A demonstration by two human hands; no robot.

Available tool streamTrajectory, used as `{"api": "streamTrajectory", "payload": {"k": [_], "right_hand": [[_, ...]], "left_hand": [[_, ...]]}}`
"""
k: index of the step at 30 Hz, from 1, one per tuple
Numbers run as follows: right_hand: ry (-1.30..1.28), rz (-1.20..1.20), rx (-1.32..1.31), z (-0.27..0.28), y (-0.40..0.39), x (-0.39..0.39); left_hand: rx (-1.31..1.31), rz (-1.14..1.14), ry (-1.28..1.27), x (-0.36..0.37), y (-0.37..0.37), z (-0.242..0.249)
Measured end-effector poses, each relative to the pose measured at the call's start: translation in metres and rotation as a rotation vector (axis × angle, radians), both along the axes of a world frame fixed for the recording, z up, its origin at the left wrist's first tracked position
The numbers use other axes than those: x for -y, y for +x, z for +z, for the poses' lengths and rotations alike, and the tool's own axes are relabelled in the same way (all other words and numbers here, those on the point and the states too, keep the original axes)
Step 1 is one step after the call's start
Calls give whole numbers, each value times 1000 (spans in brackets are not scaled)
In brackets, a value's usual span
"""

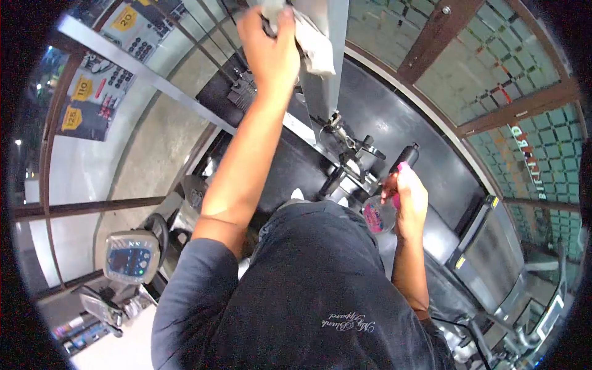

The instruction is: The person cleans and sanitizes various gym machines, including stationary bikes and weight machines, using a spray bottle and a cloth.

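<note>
Gripped in the left hand (269, 46), a pale cloth (311, 43) is pressed flat against the grey upright column (327, 68) of a gym cable machine, the arm stretched well up and away from the body. Fingers are closed over the cloth's upper part, while a loose fold hangs free to the right of the wrist. Lower down, near the waist, a clear spray bottle (378, 213) with a pink trigger is held closed in the right hand (410, 203), its nozzle turned toward the machine. Between the two hands, black cable handles (354, 163) and a metal clip lie just beside the column's base on the dark floor mat (394, 117).

For the wipe to be done well, the cloth would best be kept spread under the palm and drawn down the column in overlapping strokes, so that the trailing fold is not snagged on the clip below. The bottle would best be kept upright and clear of the handles.
</note>
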State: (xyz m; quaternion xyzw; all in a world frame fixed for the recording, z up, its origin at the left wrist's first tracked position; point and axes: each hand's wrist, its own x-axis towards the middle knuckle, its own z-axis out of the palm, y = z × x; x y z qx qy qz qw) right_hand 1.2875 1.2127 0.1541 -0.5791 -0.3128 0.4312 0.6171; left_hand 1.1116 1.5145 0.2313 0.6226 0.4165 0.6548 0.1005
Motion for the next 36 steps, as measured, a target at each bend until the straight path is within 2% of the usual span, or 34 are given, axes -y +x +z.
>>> {"api": "streamTrajectory", "payload": {"k": [2, 4, 5, 6, 8, 9, 10, 13, 14, 15, 16, 18, 19, 20, 21, 22, 25, 26, 28, 30, 32, 34, 36], "right_hand": [[-2, 15, -26, 1, 8, 2], [9, 39, -40, 3, 15, 4], [22, 58, -43, 3, 18, 5], [35, 77, -47, 4, 21, 5], [37, 83, -52, 4, 24, 5], [37, 84, -47, 3, 26, 5], [35, 83, -43, 2, 27, 5], [60, 95, -59, 1, 29, 5], [63, 100, -56, 0, 29, 5], [67, 105, -51, -1, 30, 6], [70, 110, -47, -1, 31, 5], [69, 115, -33, 1, 32, 4], [68, 117, -27, 1, 30, 2], [74, 123, -22, 2, 29, 1], [77, 129, -18, 3, 28, 0], [77, 134, -14, 4, 26, -1], [53, 113, -6, 6, 20, -2], [49, 109, -10, 4, 19, -2], [41, 95, -18, 1, 19, -1], [44, 75, -17, 0, 17, 0], [37, 65, -9, 1, 19, 1], [23, 67, 4, 2, 23, 0], [-6, 46, 20, 5, 24, -3]], "left_hand": [[115, -72, -2, -2, 4, 41], [16, 66, 70, -4, 6, 76], [100, -33, 121, -4, 9, 86], [71, 14, 148, -5, 11, 84], [8, 111, 199, -6, 11, 67], [-33, 19, 78, 5, 9, 54], [-78, 84, 49, 5, 10, 23], [-65, -45, -101, 30, 20, -41], [-90, -26, -68, 36, 21, -46], [15, -83, -93, 33, 22, -44], [121, -142, -120, 33, 23, -34], [-5, -26, -11, 18, 18, 4], [-7, 4, 138, 5, 16, 23], [-33, 75, 105, 7, 17, 54], [-31, 109, 200, -1, 17, 76], [-30, 142, 293, -10, 17, 86], [41, 195, 320, -14, 22, 80], [-8, 157, 253, -10, 20, 66], [-104, 74, 117, 8, 13, 3], [-128, 4, -58, 27, 19, -73], [-87, -118, -255, 44, 22, -123], [-160, -169, -251, 36, 13, -132], [-47, -132, -215, 30, 17, -96]]}}
